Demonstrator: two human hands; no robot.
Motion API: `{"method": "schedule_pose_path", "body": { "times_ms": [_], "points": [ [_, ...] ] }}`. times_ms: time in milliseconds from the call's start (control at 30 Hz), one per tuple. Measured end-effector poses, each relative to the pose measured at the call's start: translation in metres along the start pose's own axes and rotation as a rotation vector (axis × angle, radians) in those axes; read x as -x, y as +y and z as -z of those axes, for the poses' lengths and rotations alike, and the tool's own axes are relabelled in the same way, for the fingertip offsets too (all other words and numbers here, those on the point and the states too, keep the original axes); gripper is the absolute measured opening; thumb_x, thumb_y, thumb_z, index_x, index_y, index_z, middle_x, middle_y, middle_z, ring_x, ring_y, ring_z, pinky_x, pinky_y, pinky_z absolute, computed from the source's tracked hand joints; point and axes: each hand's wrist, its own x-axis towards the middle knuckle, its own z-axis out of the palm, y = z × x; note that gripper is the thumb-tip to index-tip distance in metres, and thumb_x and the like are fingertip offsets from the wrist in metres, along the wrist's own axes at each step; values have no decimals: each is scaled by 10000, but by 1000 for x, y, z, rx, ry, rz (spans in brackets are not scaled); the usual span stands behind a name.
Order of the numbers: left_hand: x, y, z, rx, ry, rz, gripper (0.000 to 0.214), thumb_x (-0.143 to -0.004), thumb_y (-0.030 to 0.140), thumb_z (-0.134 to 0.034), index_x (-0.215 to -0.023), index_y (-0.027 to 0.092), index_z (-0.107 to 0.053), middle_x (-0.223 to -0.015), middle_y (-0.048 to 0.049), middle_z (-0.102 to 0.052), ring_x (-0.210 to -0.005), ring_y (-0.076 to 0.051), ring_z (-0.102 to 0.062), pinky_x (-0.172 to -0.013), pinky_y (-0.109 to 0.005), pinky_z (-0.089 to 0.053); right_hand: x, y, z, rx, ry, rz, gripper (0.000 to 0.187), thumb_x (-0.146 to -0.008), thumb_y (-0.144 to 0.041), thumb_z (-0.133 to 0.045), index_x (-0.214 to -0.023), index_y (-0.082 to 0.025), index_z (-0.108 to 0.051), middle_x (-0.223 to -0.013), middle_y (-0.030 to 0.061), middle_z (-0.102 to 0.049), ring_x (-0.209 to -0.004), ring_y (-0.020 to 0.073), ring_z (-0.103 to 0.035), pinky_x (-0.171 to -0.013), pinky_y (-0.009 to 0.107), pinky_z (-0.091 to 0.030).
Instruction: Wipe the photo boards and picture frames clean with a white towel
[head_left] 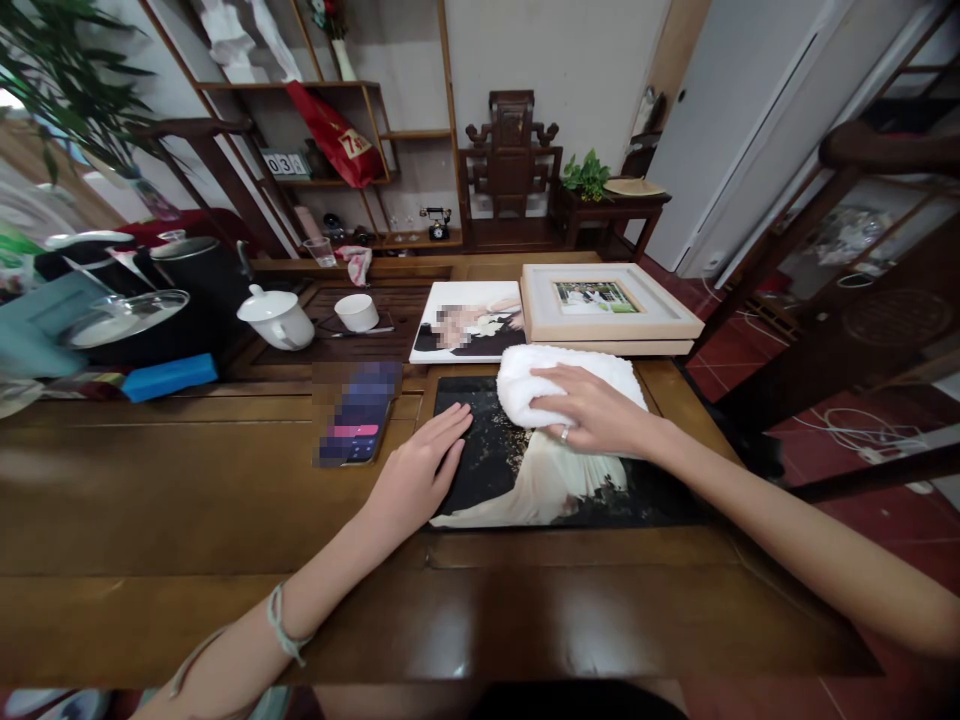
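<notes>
A dark photo panel (487, 475), printed with a flowing pale dress, lies flat on the wooden table before me. My right hand (592, 410), with a ring on one finger, grips a folded white towel (521, 385) and presses it on the panel's upper part. The towel and hand hide that area of the print. My left hand (424, 465) lies flat on the panel's left edge, fingers stretched out and holding nothing. Just behind the panel are a white-edged photo print (491, 335) and a pale wooden picture frame (652, 320) with a small outdoor photo.
A phone (356, 420) lies left of my left hand. Farther left on the wooden table (187, 500) stand a white lidded cup (277, 320), a small white bowl (356, 312), a blue block-like object (171, 377) and dark pots. Shelves and a carved chair (511, 150) are behind.
</notes>
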Motion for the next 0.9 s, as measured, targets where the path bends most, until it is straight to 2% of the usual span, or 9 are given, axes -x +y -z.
{"method": "schedule_pose_path", "body": {
  "times_ms": [133,233,333,400,467,667,733,800,900],
  "points": [
    [0,-1,0,-2,-11,3,404,-983,236,-363,-1315,136,-570,-1404,-95,-552,-1348,-220,-463,-1124,-456,-400,13,-44,2,-69,-69,125,346,-771,-174,-633,-1107,-219,-696,-1382,166,-526,-1330,362,-417,-1071,622,-299],
    [0,-2,-1,-1,-23,1,405,-978,232,-367,-1313,137,-573,-1408,-98,-549,-1350,-220,-460,-1129,-443,-394,27,-85,6,-141,-141,256,267,-780,-226,-652,-1037,-248,-718,-1412,160,-497,-1354,374,-381,-1072,641,-278],
    [0,-2,-1,-1,-22,-4,404,-975,231,-372,-1315,139,-570,-1415,-101,-540,-1349,-219,-462,-1128,-439,-395,36,-106,9,-181,-162,347,254,-784,-251,-659,-1031,-269,-716,-1427,156,-482,-1372,371,-354,-1074,636,-275],
    [0,-2,0,-4,-20,-3,403,-977,233,-373,-1320,150,-566,-1418,-96,-538,-1347,-219,-464,-1125,-448,-399,36,-103,11,-207,-193,331,287,-780,-251,-660,-1062,-271,-706,-1438,143,-477,-1376,345,-357,-1085,607,-287],
    [0,-1,0,-6,-19,-1,402,-978,234,-369,-1320,159,-568,-1413,-90,-544,-1345,-219,-467,-1122,-455,-403,32,-88,12,-208,-203,263,309,-784,-231,-647,-1087,-258,-699,-1436,136,-484,-1370,320,-376,-1090,581,-302],
    [0,1,1,16,8,1,396,-980,230,-367,-1307,163,-579,-1389,-80,-570,-1337,-217,-477,-1119,-462,-409,19,-8,8,-43,-19,20,321,-818,-188,-580,-1125,-200,-674,-1380,169,-531,-1292,309,-469,-1046,551,-376],
    [-1,1,1,20,10,0,394,-979,235,-371,-1303,159,-582,-1388,-82,-570,-1336,-220,-479,-1119,-463,-409,19,8,6,-11,14,-44,323,-823,-192,-573,-1131,-199,-668,-1369,170,-539,-1268,314,-489,-1015,549,-406],
    [-1,0,0,19,8,-1,395,-979,241,-374,-1300,148,-585,-1388,-89,-569,-1338,-223,-476,-1123,-461,-404,21,7,5,4,24,-64,328,-810,-190,-581,-1124,-189,-675,-1364,184,-538,-1277,333,-477,-1013,562,-398],
    [-1,-1,-1,17,0,3,399,-980,242,-375,-1307,137,-579,-1393,-95,-564,-1344,-223,-469,-1128,-455,-398,26,-25,4,-21,-25,9,339,-791,-185,-602,-1117,-214,-688,-1394,173,-513,-1335,349,-410,-1057,599,-327]
  ]
}}
